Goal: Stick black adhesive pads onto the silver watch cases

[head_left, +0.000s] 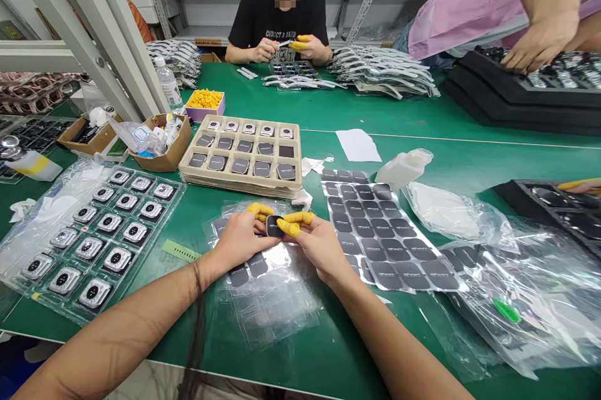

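Note:
Between my two hands is a small smartwatch case (pixel 274 226) with a black printed face. My left hand (pixel 244 231) grips its left side with fingers in yellow finger cots. From the right, my right hand (pixel 312 237) pinches the same watch case, its thumb and fingers also in yellow cots. Beneath them lie clear plastic sheets (pixel 282 306) with a few dark square stickers (pixel 238 275) on them. Just right are sheets of black printed stickers (pixel 375 231). Behind my hands stands a stack of beige trays (pixel 241 186) holding watch cases in its compartments.
At left lies a clear tray (pixel 162 234) of watch cases. Cardboard boxes (pixel 164 162), a yellow cot box (pixel 205 113) and water bottle (pixel 169 84) stand behind. A white bottle (pixel 404 168) and plastic bags (pixel 526 287) lie right. Two co-workers work across the green table (pixel 300 102).

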A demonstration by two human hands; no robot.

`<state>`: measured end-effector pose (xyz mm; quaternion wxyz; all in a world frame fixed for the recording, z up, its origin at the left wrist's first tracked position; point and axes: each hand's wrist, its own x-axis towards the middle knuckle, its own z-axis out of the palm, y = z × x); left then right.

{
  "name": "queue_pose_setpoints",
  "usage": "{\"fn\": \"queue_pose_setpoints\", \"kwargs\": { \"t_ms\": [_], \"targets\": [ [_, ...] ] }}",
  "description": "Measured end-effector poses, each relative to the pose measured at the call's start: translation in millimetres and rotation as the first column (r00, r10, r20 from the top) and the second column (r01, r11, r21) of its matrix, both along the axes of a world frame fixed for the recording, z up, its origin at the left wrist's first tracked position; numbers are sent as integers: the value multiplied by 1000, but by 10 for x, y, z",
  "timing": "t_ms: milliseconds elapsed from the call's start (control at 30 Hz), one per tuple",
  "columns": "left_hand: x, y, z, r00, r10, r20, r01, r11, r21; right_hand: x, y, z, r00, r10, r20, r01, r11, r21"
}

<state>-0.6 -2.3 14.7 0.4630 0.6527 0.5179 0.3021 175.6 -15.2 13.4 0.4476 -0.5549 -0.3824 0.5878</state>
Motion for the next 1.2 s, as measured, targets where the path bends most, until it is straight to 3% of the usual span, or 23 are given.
{"fn": "queue_pose_setpoints", "kwargs": {
  "t_ms": [100, 233, 367, 500, 633, 767, 833, 933, 1033, 1133, 1200],
  "targets": [
    [2, 10, -2, 999, 8, 42, -7, 1000, -21, 56, 0, -5, 988, 8, 157, -19, 998, 65],
    [-2, 26, 8, 992, 46, 114, -35, 995, -98, 99, 30, 31, 901, -76, 428, -23, 975, 221],
    [-10, 20, -1, 990, -15, 139, 26, 997, -76, 20, 65, 28, 878, 89, 470, -218, 949, 228],
    [-8, 11, -8, 988, -19, 153, 32, 996, -83, -10, 64, -33, 920, 45, 388, -115, 980, 159],
    [-10, 7, -1, 994, -33, 105, 41, 996, -77, 27, 66, -71, 889, 93, 448, -211, 952, 221],
    [-17, 0, 7, 991, -17, 133, 29, 996, -85, 21, 71, -44, 887, 38, 460, -137, 973, 184],
    [-14, -2, 11, 987, -14, 158, 28, 996, -83, 4, 60, -19, 880, 66, 470, -190, 956, 222],
    [3, 3, 22, 987, -27, 157, 39, 996, -76, -19, 44, -3, 787, 57, 614, -260, 933, 247],
    [-2, 19, 62, 972, 43, 233, -8, 989, -150, -29, 53, -14, 698, 2, 716, -229, 948, 221],
    [-91, 45, 180, 908, 165, 384, -72, 967, -245, -40, 65, -17, 676, 25, 737, -304, 920, 248],
    [-184, 92, 315, 889, 193, 416, -108, 969, -220, -58, 63, -13, 650, 52, 758, -383, 884, 268]
  ]
}}
